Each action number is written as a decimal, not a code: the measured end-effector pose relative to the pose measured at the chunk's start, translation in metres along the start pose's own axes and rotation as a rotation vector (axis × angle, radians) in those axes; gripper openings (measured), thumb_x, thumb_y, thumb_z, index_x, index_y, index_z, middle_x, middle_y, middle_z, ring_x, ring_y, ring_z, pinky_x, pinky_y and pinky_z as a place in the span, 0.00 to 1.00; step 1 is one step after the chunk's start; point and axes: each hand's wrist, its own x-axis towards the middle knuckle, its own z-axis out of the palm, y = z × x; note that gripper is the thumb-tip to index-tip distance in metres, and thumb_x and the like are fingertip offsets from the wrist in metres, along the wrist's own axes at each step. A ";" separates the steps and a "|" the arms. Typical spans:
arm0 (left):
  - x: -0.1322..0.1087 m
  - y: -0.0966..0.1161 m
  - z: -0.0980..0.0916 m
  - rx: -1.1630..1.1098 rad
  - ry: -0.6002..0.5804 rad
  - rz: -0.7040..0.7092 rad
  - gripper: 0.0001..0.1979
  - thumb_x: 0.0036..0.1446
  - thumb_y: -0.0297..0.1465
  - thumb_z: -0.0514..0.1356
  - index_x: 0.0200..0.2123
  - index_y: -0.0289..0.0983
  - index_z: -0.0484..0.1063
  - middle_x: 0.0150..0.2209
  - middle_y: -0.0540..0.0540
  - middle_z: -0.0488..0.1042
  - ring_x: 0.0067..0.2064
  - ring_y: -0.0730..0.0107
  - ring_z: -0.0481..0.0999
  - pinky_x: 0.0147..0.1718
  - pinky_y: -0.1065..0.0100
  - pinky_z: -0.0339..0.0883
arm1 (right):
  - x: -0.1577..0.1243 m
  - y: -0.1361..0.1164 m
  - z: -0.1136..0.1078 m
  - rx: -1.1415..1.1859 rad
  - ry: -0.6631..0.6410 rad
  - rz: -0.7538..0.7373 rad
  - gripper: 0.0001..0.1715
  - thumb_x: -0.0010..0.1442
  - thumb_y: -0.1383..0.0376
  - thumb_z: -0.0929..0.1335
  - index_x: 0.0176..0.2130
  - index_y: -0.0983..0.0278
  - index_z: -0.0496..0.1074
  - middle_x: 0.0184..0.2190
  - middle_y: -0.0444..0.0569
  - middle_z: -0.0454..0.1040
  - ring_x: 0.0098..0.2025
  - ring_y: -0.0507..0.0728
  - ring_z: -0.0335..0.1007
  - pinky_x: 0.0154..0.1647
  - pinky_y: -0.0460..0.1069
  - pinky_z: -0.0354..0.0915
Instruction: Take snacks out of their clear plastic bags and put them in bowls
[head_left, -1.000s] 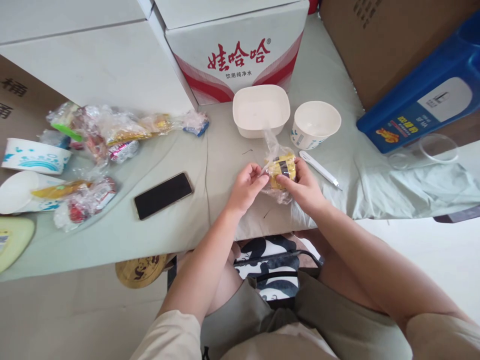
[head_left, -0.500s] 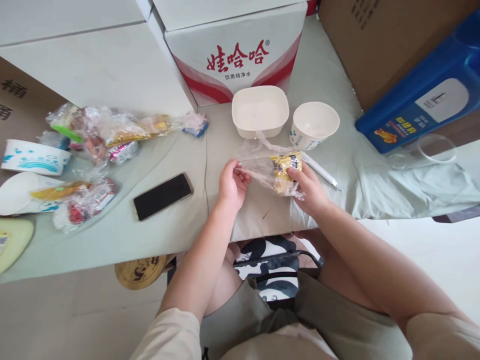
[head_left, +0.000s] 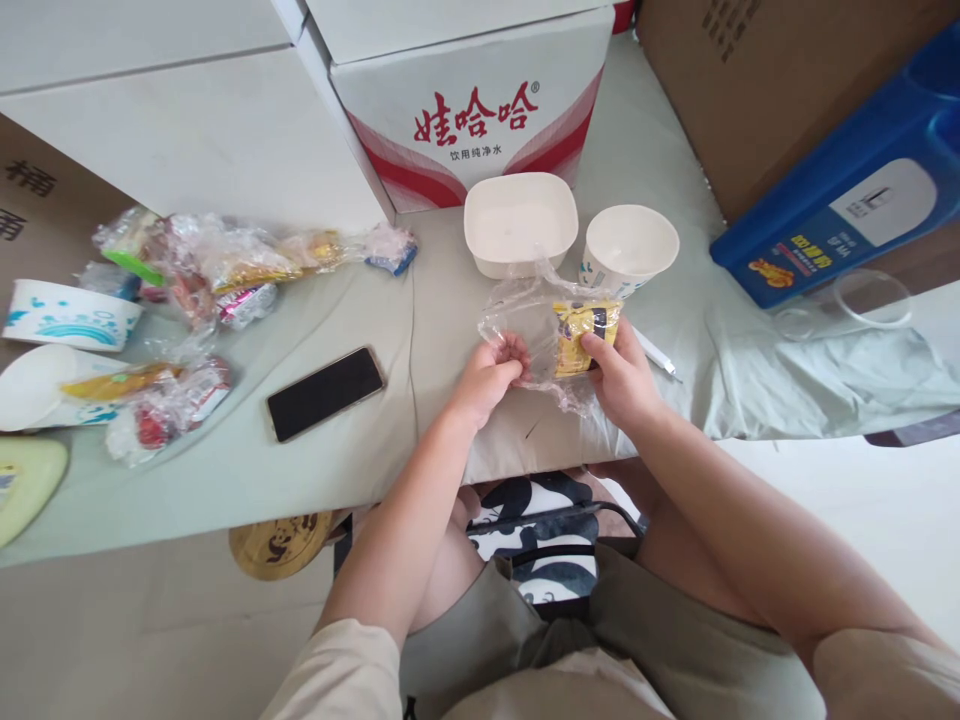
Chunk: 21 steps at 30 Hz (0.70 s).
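Observation:
A clear plastic bag with a yellow packet in it is held between my two hands, above the front part of the table. My right hand is closed on the packet through the film, thumb on top. On the other side, my left hand pinches the loose edge of the bag with its fingers curled. Just beyond the bag are a white rectangular bowl and a white paper cup, both upright. Partly behind my right hand lies a white pen.
A black phone lies to the left. Several wrapped items, a patterned paper bowl and a tipped paper cup are farther left. A white carton stands behind; a blue bottle and clear plastic cup are right.
My left hand has moved right, closer to the packet, and its fingers have closed in on the bag. The packet has turned more upright and shifted slightly right.

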 end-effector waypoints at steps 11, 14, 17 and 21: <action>0.000 -0.002 0.000 0.046 -0.044 0.006 0.16 0.31 0.21 0.52 0.29 0.38 0.66 0.27 0.53 0.70 0.27 0.76 0.69 0.27 0.71 0.60 | 0.008 -0.013 -0.006 0.443 -0.006 0.353 0.21 0.52 0.47 0.70 0.37 0.59 0.75 0.30 0.46 0.77 0.31 0.58 0.74 0.30 0.54 0.71; 0.001 -0.004 -0.001 0.066 -0.036 0.018 0.15 0.32 0.22 0.53 0.29 0.38 0.67 0.27 0.53 0.71 0.27 0.74 0.69 0.29 0.71 0.61 | 0.008 -0.017 -0.008 0.490 -0.011 0.347 0.21 0.55 0.46 0.67 0.37 0.59 0.73 0.29 0.46 0.76 0.31 0.58 0.73 0.30 0.54 0.70; 0.002 -0.004 -0.002 0.057 -0.028 0.022 0.14 0.32 0.22 0.53 0.28 0.38 0.67 0.27 0.53 0.70 0.27 0.74 0.69 0.28 0.71 0.61 | 0.007 -0.019 -0.005 0.470 -0.006 0.327 0.19 0.55 0.47 0.66 0.37 0.58 0.74 0.30 0.47 0.76 0.33 0.60 0.74 0.32 0.55 0.70; -0.002 0.002 0.000 -0.071 -0.022 0.036 0.13 0.32 0.21 0.54 0.27 0.37 0.66 0.26 0.53 0.68 0.26 0.77 0.67 0.26 0.73 0.57 | 0.007 -0.018 -0.002 0.410 0.014 0.277 0.19 0.55 0.46 0.66 0.37 0.56 0.73 0.33 0.48 0.77 0.38 0.62 0.75 0.33 0.56 0.69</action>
